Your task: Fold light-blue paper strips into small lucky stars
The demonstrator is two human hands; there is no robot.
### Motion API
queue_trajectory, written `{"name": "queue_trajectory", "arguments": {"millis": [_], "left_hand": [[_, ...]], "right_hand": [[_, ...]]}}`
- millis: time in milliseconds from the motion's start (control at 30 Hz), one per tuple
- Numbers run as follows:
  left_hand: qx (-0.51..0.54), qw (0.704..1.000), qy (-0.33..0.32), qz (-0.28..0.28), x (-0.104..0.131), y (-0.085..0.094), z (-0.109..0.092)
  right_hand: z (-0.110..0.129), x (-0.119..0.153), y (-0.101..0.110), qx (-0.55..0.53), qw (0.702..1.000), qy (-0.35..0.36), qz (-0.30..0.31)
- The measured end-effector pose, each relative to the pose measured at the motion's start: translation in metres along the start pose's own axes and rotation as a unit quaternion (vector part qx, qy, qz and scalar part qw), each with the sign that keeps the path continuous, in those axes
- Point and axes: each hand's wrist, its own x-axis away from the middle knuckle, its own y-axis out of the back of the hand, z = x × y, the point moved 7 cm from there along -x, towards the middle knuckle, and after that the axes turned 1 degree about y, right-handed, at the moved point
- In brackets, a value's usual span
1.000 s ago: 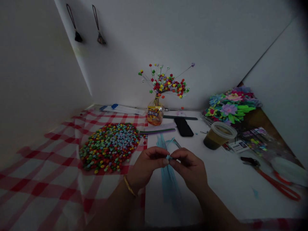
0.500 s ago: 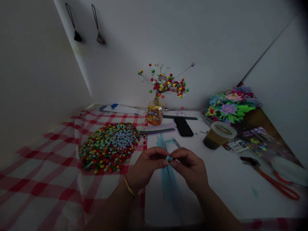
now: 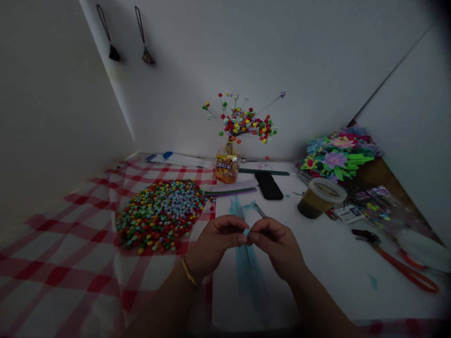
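Observation:
Between the fingertips of both hands is a small light-blue folded paper piece (image 3: pixel 246 232). My left hand (image 3: pixel 220 241), with a gold bangle on its wrist, pinches it from the left. From the right, my right hand (image 3: pixel 278 244) pinches the same piece with thumb and forefinger. Beneath the hands, a bundle of light-blue paper strips (image 3: pixel 246 270) lies on the white table surface (image 3: pixel 324 281). To the left, a large heap of tiny multicoloured paper stars (image 3: pixel 162 213) rests on a red-and-white checked cloth (image 3: pixel 84 277).
Behind the hands stand a bottle (image 3: pixel 227 168) of star-tipped stems and a black phone (image 3: pixel 268 186). On the right are a lidded tub of dark liquid (image 3: pixel 320 199), fuzzy craft flowers (image 3: pixel 334 157) and pliers with orange handles (image 3: pixel 398 265). Metal tweezers or scissors (image 3: pixel 260 210) lie just beyond the fingers.
The blue paper piece has turned slightly between the fingertips. The right fingers have shifted a little closer to the left ones. Everything on the table stays in place.

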Motion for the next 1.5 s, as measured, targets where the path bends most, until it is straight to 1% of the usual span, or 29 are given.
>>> {"name": "queue_trajectory", "arguments": {"millis": [133,367,500,600,733,1000,1167,1300,1400,1500], "left_hand": [[0.001,1.0,0.004,-0.001,0.0,0.0,0.002],[0.008,1.0,0.007,0.015,0.001,-0.004,0.005],[0.011,1.0,0.005,0.017,0.001,-0.004,0.004],[0.009,1.0,0.001,0.014,0.001,-0.003,0.004],[0.002,1.0,0.013,0.005,0.0,-0.002,0.005],[-0.007,1.0,0.016,-0.002,0.001,-0.002,0.006],[-0.001,1.0,0.016,0.011,0.001,-0.004,0.004],[0.002,1.0,0.007,0.019,0.0,-0.004,0.002],[-0.004,1.0,0.018,0.008,0.0,-0.002,0.004],[-0.005,0.999,0.036,-0.005,0.001,0.001,0.007]], "right_hand": [[-0.002,0.001,0.0,-0.003,1.0,-0.017,0.011],[-0.01,0.002,-0.002,-0.031,0.998,-0.045,0.033],[-0.01,0.002,-0.003,-0.048,0.997,-0.05,0.038],[-0.009,0.001,-0.001,-0.041,0.998,-0.05,0.021],[-0.008,0.0,0.0,-0.029,0.999,-0.04,0.003],[-0.007,0.0,-0.001,-0.026,0.999,-0.036,0.008],[-0.008,0.0,-0.003,-0.047,0.998,-0.039,0.031],[-0.011,-0.001,-0.003,-0.048,0.997,-0.047,0.033],[-0.009,-0.002,0.0,-0.025,0.999,-0.031,0.017],[-0.002,-0.003,0.005,0.02,1.0,0.02,-0.004]]}}
